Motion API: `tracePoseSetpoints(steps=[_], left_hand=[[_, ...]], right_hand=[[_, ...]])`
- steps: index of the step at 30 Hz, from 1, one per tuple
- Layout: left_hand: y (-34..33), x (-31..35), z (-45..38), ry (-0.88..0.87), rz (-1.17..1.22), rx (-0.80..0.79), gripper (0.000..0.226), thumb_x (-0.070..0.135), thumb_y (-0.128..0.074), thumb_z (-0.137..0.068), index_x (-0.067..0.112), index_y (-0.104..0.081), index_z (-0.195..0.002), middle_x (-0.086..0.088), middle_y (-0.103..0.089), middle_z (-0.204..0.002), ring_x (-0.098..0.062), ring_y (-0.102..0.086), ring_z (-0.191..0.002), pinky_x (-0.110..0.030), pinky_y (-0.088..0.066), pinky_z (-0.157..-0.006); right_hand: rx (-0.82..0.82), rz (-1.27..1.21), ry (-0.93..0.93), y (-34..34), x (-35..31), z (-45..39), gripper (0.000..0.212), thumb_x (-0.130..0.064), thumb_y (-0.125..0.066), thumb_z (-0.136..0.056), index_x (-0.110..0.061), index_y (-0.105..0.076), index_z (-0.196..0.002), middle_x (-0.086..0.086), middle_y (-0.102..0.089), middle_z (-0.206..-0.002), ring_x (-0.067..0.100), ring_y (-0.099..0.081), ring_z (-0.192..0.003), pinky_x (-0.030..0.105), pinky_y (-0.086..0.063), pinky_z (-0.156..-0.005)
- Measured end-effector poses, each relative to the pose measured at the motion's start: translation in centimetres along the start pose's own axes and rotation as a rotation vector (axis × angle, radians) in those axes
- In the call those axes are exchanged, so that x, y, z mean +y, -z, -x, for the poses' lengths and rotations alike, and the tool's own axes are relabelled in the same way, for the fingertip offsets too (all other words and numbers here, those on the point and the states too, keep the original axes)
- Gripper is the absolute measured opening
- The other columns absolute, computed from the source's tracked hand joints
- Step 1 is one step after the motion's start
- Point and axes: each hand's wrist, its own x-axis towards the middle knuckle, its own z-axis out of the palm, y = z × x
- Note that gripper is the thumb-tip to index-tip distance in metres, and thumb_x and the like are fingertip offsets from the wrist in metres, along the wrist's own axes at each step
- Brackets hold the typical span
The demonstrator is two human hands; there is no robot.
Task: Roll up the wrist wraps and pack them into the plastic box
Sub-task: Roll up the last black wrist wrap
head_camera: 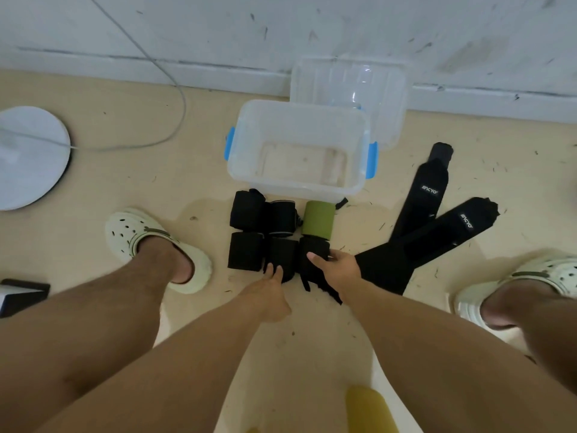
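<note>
Several rolled wrist wraps lie in two rows on the floor in front of the clear plastic box (pixel 296 182): black rolls (pixel 245 251) and one green roll (pixel 318 219). My left hand (pixel 270 290) touches the near middle black roll (pixel 282 254) with its fingertips. My right hand (pixel 335 267) grips the near right black roll (pixel 312 250), whose loose end trails toward me. Two unrolled black wraps (pixel 427 198) lie flat to the right, crossing each other. The box stands open with nothing in it, blue latches on its sides.
The box's clear lid (pixel 349 89) leans against the wall behind it. My feet in pale clogs (pixel 156 242) stand on both sides. A round white base (pixel 28 157) with a cable sits at far left, and a dark object (pixel 22 295) at the left edge.
</note>
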Motion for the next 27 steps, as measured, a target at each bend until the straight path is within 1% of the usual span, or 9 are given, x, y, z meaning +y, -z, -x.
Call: tracePoseSetpoints(steps=[2,4,6,8,11,15,18,23,27], left_hand=[[-0.2,0.1,0.2,0.005,-0.003,0.025,0.099,0.027,-0.067,-0.098,0.018,0.006,-0.165,-0.004,0.015,-0.173,-0.029,-0.028,-0.154,-0.040,-0.038,-0.120],[-0.2,0.5,0.3,-0.010,-0.029,0.147,0.090,0.022,-0.064,-0.097,0.017,-0.005,-0.165,-0.009,-0.005,-0.172,-0.030,-0.033,-0.150,-0.040,-0.040,-0.117],[-0.1,1.1,0.5,-0.055,-0.048,0.293,0.079,0.018,-0.063,-0.096,0.018,-0.019,-0.163,-0.010,-0.028,-0.161,-0.029,-0.041,-0.140,-0.039,-0.044,-0.111],[0.1,2.0,0.6,-0.118,-0.046,0.331,0.075,0.017,-0.062,-0.097,0.020,-0.024,-0.161,-0.007,-0.034,-0.154,-0.027,-0.044,-0.135,-0.039,-0.046,-0.107],[0.0,3.2,0.4,-0.198,-0.065,0.298,0.077,0.019,-0.062,-0.098,0.023,-0.021,-0.163,-0.005,-0.030,-0.157,-0.026,-0.043,-0.137,-0.039,-0.047,-0.108],[-0.5,4.2,0.4,-0.232,-0.147,0.301,0.074,0.017,-0.062,-0.098,0.020,-0.024,-0.162,-0.006,-0.017,-0.165,-0.027,-0.037,-0.143,-0.039,-0.045,-0.109],[-0.7,4.7,0.3,-0.229,-0.216,0.276,0.077,0.015,-0.062,-0.097,0.017,-0.022,-0.163,-0.006,-0.005,-0.170,-0.029,-0.032,-0.146,-0.041,-0.042,-0.113],[-0.8,5.4,0.1,-0.202,-0.325,0.178,0.089,0.016,-0.063,-0.095,0.017,-0.009,-0.165,-0.007,0.010,-0.171,-0.032,-0.026,-0.150,-0.045,-0.039,-0.116],[-0.7,6.2,0.1,-0.197,-0.353,0.141,0.089,0.014,-0.062,-0.094,0.016,-0.009,-0.165,-0.009,0.010,-0.170,-0.034,-0.030,-0.146,-0.046,-0.041,-0.114]], right_hand=[[-0.011,0.118,0.040,0.1,0.1,0.0,0.064,-0.051,-0.069,-0.093,-0.015,-0.057,-0.144,0.005,-0.067,-0.133,0.025,-0.064,-0.116,0.025,-0.045,-0.078],[-0.015,0.178,0.080,0.0,0.3,-0.1,0.066,-0.057,-0.064,-0.094,-0.017,-0.055,-0.146,0.003,-0.069,-0.129,0.020,-0.064,-0.107,0.023,-0.047,-0.073],[0.015,0.185,0.108,0.1,0.4,0.0,0.067,-0.060,-0.057,-0.098,-0.015,-0.053,-0.148,0.004,-0.067,-0.131,0.022,-0.064,-0.114,0.024,-0.047,-0.082],[0.066,0.174,0.121,0.7,0.8,-0.1,0.059,-0.056,-0.052,-0.102,-0.014,-0.057,-0.144,0.006,-0.066,-0.132,0.021,-0.062,-0.115,0.027,-0.046,-0.087],[0.148,0.443,0.166,2.4,2.1,-0.5,0.046,-0.035,-0.053,-0.105,-0.020,-0.051,-0.148,0.005,-0.050,-0.148,0.022,-0.052,-0.128,0.037,-0.050,-0.101],[0.006,0.883,0.262,4.3,3.5,-0.4,0.065,-0.024,-0.055,-0.101,-0.025,-0.029,-0.161,0.000,-0.025,-0.166,0.028,-0.025,-0.149,0.046,-0.040,-0.115],[-0.076,0.995,0.248,4.8,4.3,-0.3,0.073,-0.025,-0.061,-0.097,-0.028,-0.026,-0.162,-0.001,-0.015,-0.169,0.028,-0.014,-0.154,0.054,-0.036,-0.117],[-0.088,1.034,0.294,5.8,5.0,-0.6,0.065,-0.029,-0.061,-0.098,-0.026,-0.035,-0.157,-0.002,-0.020,-0.166,0.027,-0.018,-0.151,0.058,-0.033,-0.118],[-0.020,0.946,0.277,7.3,5.9,-0.6,0.038,-0.038,-0.053,-0.104,-0.023,-0.058,-0.139,0.000,-0.040,-0.151,0.023,-0.038,-0.133,0.044,-0.048,-0.104]])
